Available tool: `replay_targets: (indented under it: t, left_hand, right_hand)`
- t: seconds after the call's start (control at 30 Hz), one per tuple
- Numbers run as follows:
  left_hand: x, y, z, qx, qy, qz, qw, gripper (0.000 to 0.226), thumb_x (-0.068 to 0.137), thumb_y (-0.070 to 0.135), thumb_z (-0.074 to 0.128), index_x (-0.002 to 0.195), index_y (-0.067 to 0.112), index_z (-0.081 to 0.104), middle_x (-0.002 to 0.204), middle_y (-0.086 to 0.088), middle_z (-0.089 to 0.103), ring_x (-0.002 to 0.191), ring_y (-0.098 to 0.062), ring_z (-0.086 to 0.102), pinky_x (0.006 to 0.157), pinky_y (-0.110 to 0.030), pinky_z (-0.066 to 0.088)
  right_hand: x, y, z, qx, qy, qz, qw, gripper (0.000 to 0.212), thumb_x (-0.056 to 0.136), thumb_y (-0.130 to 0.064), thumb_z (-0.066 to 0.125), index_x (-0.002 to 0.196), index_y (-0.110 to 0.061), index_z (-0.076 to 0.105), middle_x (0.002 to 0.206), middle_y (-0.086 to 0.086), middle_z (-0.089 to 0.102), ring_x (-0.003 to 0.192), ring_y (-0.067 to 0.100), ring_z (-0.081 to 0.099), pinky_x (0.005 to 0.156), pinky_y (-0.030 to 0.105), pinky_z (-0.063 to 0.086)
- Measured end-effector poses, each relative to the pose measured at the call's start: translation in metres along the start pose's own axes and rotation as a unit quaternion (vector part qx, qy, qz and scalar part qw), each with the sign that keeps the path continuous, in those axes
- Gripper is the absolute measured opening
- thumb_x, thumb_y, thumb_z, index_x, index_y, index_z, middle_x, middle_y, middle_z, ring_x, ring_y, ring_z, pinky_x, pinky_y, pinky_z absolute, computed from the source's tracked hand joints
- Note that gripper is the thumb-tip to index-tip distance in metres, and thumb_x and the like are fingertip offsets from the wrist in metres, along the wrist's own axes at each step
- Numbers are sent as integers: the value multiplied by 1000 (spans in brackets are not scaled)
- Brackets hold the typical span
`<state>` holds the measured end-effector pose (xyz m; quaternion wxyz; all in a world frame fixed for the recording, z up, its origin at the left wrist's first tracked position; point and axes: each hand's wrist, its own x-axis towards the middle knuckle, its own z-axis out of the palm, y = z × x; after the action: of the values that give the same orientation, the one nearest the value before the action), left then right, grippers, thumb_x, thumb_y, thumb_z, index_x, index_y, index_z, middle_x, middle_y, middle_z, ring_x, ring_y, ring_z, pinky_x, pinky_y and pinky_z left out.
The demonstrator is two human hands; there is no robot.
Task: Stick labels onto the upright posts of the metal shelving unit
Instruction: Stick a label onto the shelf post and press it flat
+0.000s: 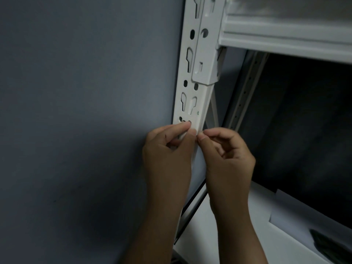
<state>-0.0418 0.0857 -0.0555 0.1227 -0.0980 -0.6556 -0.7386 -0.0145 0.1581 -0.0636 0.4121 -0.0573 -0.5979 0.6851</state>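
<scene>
A white metal upright post point(191, 88) with keyhole slots runs down the middle of the head view. A small white label point(187, 128) with dark printed marks lies across the post just below a pair of round holes. My left hand point(167, 149) pinches the label's left end between thumb and forefinger at the post's left edge. My right hand point(226, 149) pinches its right end at the post's right edge, fingers curled. Both hands cover most of the label.
A grey wall point(85, 111) lies left of the post. A white shelf beam point(285, 35) joins the post at the upper right. Below it is a dark bay with a rear perforated post point(245, 92). White sheets point(266, 225) lie on the lower shelf.
</scene>
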Motion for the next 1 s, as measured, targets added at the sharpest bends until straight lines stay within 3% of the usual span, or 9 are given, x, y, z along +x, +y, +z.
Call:
replay_targets:
  t: [0.1,0.3,0.4,0.47,0.53,0.67,0.8,1.0]
  left_hand:
    - [-2,2,-1,-45,-22,-51,997,20,83,15,69,91,34,69,98,4,71,85,-3,67,77,-19,54]
    - [0,6,-5,-110,-61,-120,985,21,86,10,63,91,30,69,82,21,71,71,6,65,62,-10,51]
    - [1,5,-3,-126,-62,-135,981,14,87,17,63,93,27,71,86,16,72,75,4,66,63,-11,52]
    - [3,5,1,-124,-44,-133,982,8,86,21,65,90,25,71,77,11,72,67,4,65,59,-11,50]
    - [4,5,5,-106,-22,-113,988,5,86,23,66,87,23,71,65,11,65,56,5,58,52,-9,45]
    - [8,0,9,-46,14,-48,998,9,86,21,65,78,24,67,60,9,57,49,2,51,46,-10,41]
    - [11,-7,9,29,14,15,999,15,85,20,61,75,30,62,79,1,56,55,-3,51,51,-13,41]
    - [14,-8,7,119,10,112,986,25,83,18,59,69,37,50,79,11,46,64,-2,50,53,-16,43]
  right_hand:
    - [-2,-1,0,3,-2,7,1000,15,81,6,67,81,-8,66,70,-1,68,64,6,63,63,14,51]
    - [-6,-3,-1,-1,2,14,1000,13,81,6,67,82,-6,66,69,0,68,63,6,62,63,13,51]
    - [-7,-4,-3,3,9,14,1000,11,81,6,67,82,-4,66,66,0,65,61,5,60,62,13,51]
    - [-8,-4,-3,3,13,16,1000,10,82,6,67,82,-4,66,67,0,65,60,5,59,62,14,51]
    - [-8,-3,-3,2,18,19,1000,10,82,6,66,83,-4,66,66,-1,64,60,6,58,63,14,52]
    - [-9,0,0,-1,22,27,999,14,82,7,65,81,-7,65,66,0,65,63,14,58,65,17,52]
    - [-8,2,2,-8,21,29,999,13,82,7,66,80,-6,65,65,0,63,62,14,56,62,19,52]
    - [-7,3,1,-4,27,30,999,12,82,7,66,80,-6,65,66,7,60,61,15,53,60,17,49]
